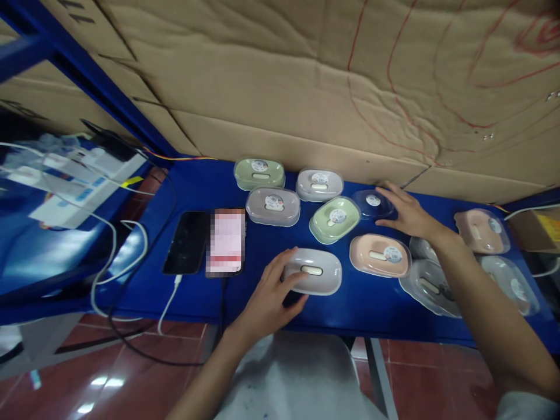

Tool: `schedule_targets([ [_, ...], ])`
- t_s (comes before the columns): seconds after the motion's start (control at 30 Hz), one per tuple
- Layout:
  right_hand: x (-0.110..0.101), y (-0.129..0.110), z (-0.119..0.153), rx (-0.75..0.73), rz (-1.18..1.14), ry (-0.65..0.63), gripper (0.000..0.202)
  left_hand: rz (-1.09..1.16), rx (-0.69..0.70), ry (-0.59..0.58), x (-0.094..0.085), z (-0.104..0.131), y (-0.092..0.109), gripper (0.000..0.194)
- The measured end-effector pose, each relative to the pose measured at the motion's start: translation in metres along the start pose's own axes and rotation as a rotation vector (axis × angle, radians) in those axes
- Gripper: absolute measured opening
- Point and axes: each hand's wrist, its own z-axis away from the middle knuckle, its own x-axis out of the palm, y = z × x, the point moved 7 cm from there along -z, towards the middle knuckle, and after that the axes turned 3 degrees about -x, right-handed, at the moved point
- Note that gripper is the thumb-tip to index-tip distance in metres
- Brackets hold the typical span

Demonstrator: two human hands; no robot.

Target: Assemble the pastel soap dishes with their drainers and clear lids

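My left hand (pixel 277 286) grips the left end of an uncovered pale grey dish (pixel 326 273) near the front edge of the blue table. A small white piece lies in a slot in the dish's middle. My right hand (pixel 402 211) has its fingers spread around the right end of a clear lid (pixel 370 204) with a round label, at the back. Between the hands are a green lidded dish (pixel 335 219) and a peach one (pixel 380 255). Whether my right fingers press on the lid is hard to tell.
More lidded dishes stand behind, a green one (pixel 260 174) and a grey one (pixel 273 206) among them, and several at the right by my forearm. Two phones (pixel 186 242) and white cables lie at the left. A cardboard wall (pixel 271 87) rises behind the table.
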Motion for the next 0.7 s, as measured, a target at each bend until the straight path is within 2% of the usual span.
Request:
schedule_targets([
  [0.13, -0.004, -0.013, -0.009, -0.005, -0.062, 0.025, 0.079, 0.03, -0.045, -0.019, 0.002, 0.001, -0.001, 0.048],
  [0.27, -0.024, -0.026, 0.009, 0.127, -0.345, 0.134, 0.064, 0.127, -0.131, -0.03, 0.003, 0.002, -0.007, 0.058],
  [0.33, -0.035, -0.049, 0.029, 0.138, -0.425, 0.178, 0.057, 0.158, -0.163, -0.031, 0.003, 0.003, -0.011, 0.068],
  [0.43, -0.046, -0.112, 0.067, 0.038, -0.336, 0.306, 0.057, 0.204, -0.181, -0.025, 0.004, 0.003, -0.017, 0.082],
  [0.5, -0.035, -0.165, 0.091, -0.07, -0.213, 0.335, 0.06, 0.241, -0.194, -0.024, 0.006, 0.004, -0.021, 0.088],
  [0.6, 0.002, -0.231, 0.112, -0.222, -0.135, 0.327, 0.077, 0.275, -0.244, -0.04, 0.009, 0.007, -0.027, 0.096],
  [0.7, 0.037, -0.257, 0.115, -0.198, -0.158, 0.287, 0.08, 0.278, -0.269, -0.056, 0.011, 0.01, -0.03, 0.101],
])
